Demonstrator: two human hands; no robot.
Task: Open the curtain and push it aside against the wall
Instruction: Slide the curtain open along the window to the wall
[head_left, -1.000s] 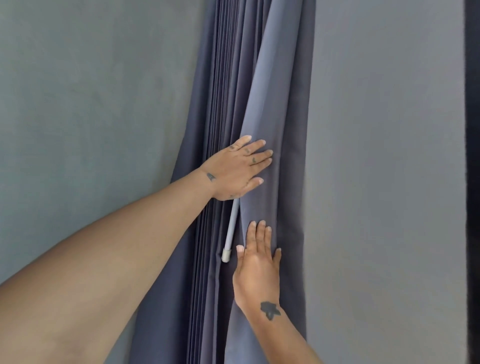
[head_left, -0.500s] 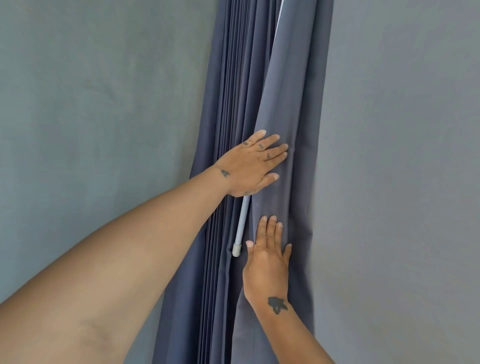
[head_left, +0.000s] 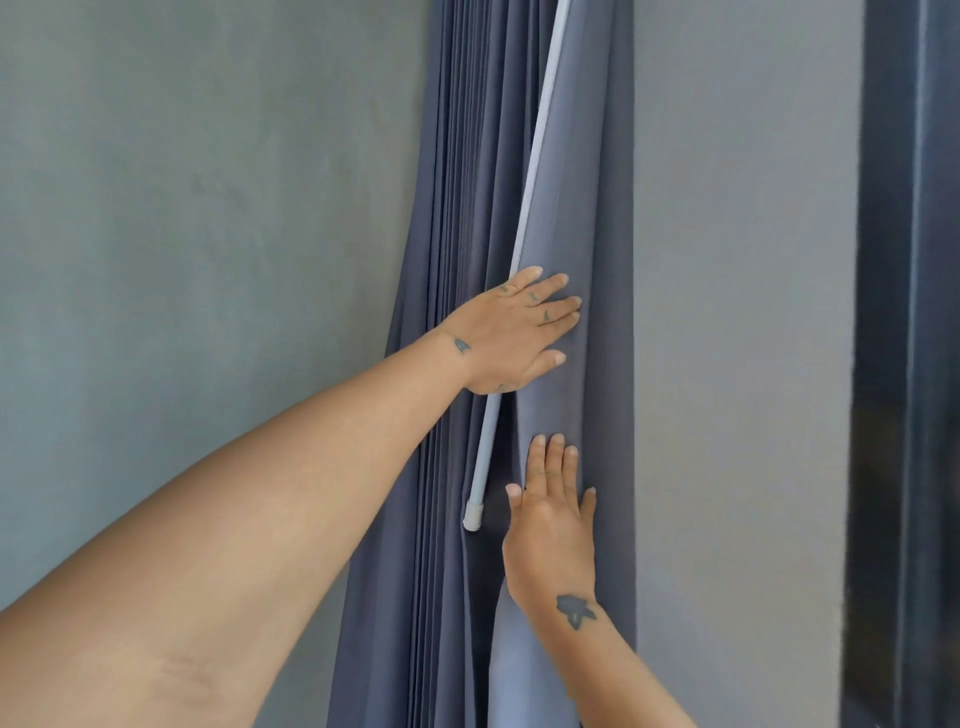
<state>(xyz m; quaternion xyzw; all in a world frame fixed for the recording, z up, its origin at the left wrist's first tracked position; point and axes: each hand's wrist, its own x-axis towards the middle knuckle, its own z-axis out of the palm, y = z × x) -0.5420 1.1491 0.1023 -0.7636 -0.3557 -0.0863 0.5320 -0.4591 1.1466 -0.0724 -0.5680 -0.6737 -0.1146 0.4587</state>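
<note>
The blue-grey curtain (head_left: 582, 171) hangs gathered into tight vertical pleats in the middle of the head view, bunched against the grey wall (head_left: 737, 312). A white pull rod (head_left: 535, 171) runs down its folds and ends in a white cap. My left hand (head_left: 514, 332) lies flat on the curtain's outer fold, fingers spread, over the rod. Below it, my right hand (head_left: 553, 525) presses flat on the same fold, fingers pointing up. Neither hand grips anything.
A grey-green wall (head_left: 197, 260) fills the left side. At the far right stands a dark window or door frame (head_left: 904, 364). My left forearm crosses the lower left of the view.
Both hands stay flat on the curtain. More of the white rod shows above my left hand. The view has shifted, and the dark frame at the right has come back into sight.
</note>
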